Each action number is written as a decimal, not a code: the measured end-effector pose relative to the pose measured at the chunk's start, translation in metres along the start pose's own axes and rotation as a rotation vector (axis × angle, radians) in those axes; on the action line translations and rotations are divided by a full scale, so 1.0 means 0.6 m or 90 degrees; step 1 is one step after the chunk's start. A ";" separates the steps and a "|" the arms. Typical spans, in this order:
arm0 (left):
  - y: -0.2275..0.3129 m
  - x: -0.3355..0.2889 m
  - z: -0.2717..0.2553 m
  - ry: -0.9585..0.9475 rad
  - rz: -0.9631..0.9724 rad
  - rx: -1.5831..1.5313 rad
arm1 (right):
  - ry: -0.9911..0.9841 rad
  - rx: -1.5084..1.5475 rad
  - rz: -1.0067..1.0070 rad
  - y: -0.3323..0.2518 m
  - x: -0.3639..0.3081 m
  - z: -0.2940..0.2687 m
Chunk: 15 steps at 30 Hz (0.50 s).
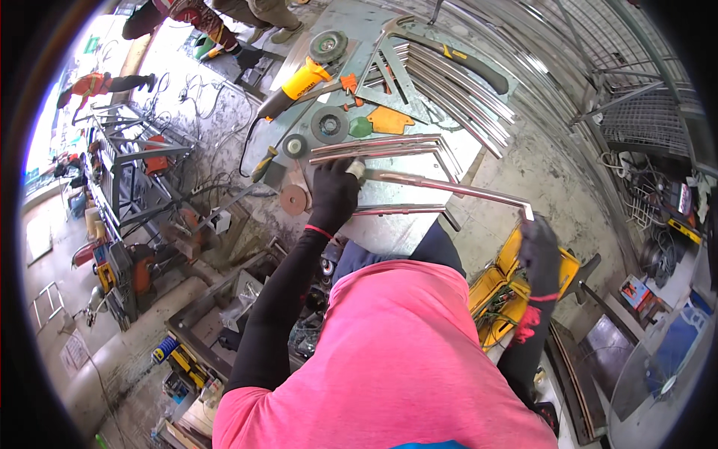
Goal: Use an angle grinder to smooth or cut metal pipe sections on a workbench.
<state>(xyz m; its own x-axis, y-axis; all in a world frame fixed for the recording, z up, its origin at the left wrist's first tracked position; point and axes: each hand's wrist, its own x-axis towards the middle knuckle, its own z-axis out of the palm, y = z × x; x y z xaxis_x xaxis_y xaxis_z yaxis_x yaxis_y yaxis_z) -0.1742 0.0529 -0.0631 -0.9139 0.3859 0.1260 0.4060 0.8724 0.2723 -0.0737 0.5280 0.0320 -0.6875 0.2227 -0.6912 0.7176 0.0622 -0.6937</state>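
My left hand (334,193), in a black glove, grips one end of a bent shiny steel tube (449,187) that lies across the metal workbench (389,232). My right hand (540,253), also gloved in black, holds the tube's other end, where it bends down past the bench's right edge. More bent steel tubes (389,144) lie just beyond my left hand, and another tube (404,210) lies nearer to me. I wear a pink shirt with black sleeves.
A yellow angle grinder (295,86), grinding discs (329,123), an orange clamp and a stack of curved tubes (464,90) sit farther on the bench. A yellow case (497,288) stands at the right. Machines and cables crowd the left floor. Other people stand at the top left.
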 end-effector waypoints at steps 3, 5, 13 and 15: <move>0.002 0.019 -0.037 0.009 -0.032 -0.023 | 0.064 -0.177 -0.326 0.036 -0.024 -0.107; -0.007 0.011 -0.045 -0.026 -0.029 -0.030 | -0.077 0.160 -0.294 0.050 -0.010 -0.176; -0.032 -0.017 -0.024 -0.022 -0.021 -0.013 | -0.220 0.646 -0.352 -0.001 0.139 -0.060; -0.029 -0.020 -0.013 -0.034 0.023 0.028 | -0.053 0.628 -0.235 -0.042 0.173 0.047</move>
<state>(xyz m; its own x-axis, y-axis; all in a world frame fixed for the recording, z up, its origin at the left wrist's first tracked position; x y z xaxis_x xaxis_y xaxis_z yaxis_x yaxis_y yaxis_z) -0.1699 0.0308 -0.0618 -0.8980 0.4321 0.0833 0.4393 0.8694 0.2260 -0.1661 0.5223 -0.0278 -0.8771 0.2808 -0.3896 0.0800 -0.7145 -0.6950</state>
